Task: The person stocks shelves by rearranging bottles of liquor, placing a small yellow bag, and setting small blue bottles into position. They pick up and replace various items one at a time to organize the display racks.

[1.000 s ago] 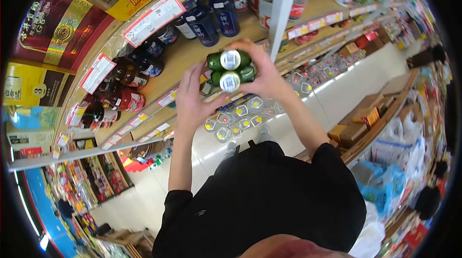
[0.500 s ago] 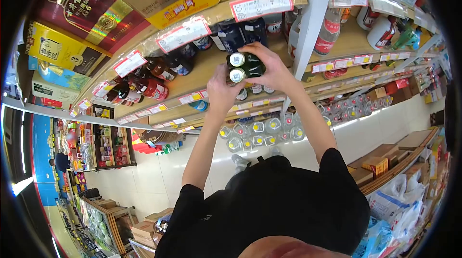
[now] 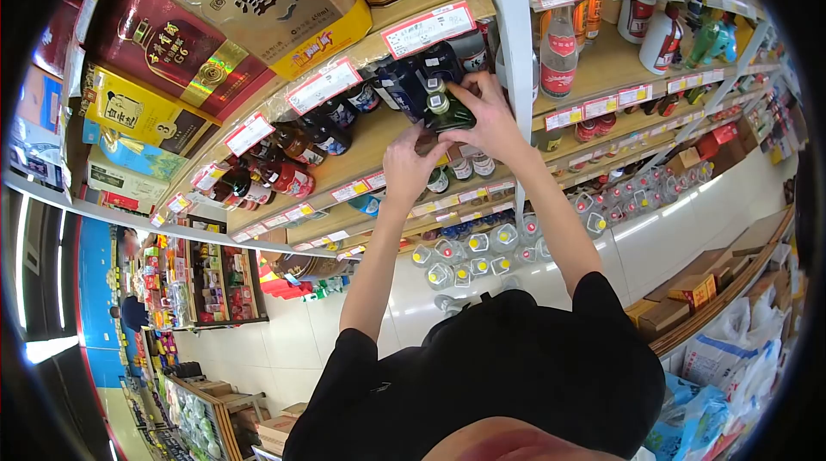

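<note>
Two green glass bottles (image 3: 453, 115) with pale caps stand side by side at the front edge of a wooden shelf (image 3: 361, 154). My right hand (image 3: 492, 121) is closed around their right side, fingers over the far side and thumb at the near side. My left hand (image 3: 408, 165) closes on their left side, its fingertips partly hidden. Right behind the bottles are dark blue boxes or bottles (image 3: 400, 82). Dark bottles (image 3: 323, 132) and a red-labelled bottle (image 3: 292, 179) stand further left on the same shelf.
Boxed liquor (image 3: 185, 35) fills the shelf above, with price tags (image 3: 428, 29) along its edge. A white upright post (image 3: 514, 39) stands right of my hands. Large clear jugs (image 3: 482, 265) sit on the floor below. Cartons (image 3: 680, 293) and plastic bags (image 3: 731, 349) lie at right.
The green bottles have moved in toward the shelf, with both my hands on them, and tilted so their necks and shoulders show more. My view has shifted slightly.
</note>
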A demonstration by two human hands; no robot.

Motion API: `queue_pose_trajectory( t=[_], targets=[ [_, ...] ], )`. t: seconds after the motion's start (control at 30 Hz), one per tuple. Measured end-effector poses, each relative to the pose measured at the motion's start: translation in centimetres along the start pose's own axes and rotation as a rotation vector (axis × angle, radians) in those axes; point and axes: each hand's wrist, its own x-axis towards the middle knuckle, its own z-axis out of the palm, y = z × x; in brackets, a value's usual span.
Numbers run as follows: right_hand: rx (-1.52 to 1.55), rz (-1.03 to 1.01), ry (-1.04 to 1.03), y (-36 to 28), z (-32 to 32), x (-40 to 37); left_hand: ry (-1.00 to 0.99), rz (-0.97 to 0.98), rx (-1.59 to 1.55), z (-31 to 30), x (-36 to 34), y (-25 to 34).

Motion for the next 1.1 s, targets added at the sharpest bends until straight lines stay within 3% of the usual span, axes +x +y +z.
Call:
queue_pose_trajectory(
  t=[0.07, 0.23, 0.57, 0.6, 0.7, 0.83, 0.97, 1.1],
  targets=[
    [0.018, 0.095, -0.043, -0.4, -0.1, 0.1, -0.02, -0.015, -0.043, 0.0, 0.2, 0.1],
    [-0.105, 0.128, 0.118, -2.2, 0.3, -0.4, 0.014, -0.098, -0.116, 1.3, 0.2, -0.8],
    [-0.147, 0.195, 0.186, -4.5, 2.2, -1.9, 0.115, 0.016, -0.049, 1.2, -0.3, -0.1],
    [-0.145, 0.183, 0.189, -4.9, 2.1, -2.2, 0.148, 0.04, 0.088, 1.1, -0.5, 0.1],
    [-0.163, 0.118, 0.276, -6.7, 2.2, -3.6, 0.278, 0.071, 0.072, 0.5, -2.2, 0.6],
    [-0.07, 0.097, 0.383, -9.5, 3.1, -8.4, 0.548, 0.45, 0.072, -2.1, -7.5, -0.7],
    [0.052, 0.134, 0.286, -10.3, 8.6, -16.4, 0.261, 0.259, 0.165, -2.4, -20.0, -7.5],
    [0.219, 0.33, 0.04, -12.4, 14.2, -23.2, -0.062, -0.116, 0.207, -5.3, -35.3, -13.8]
  ],
)
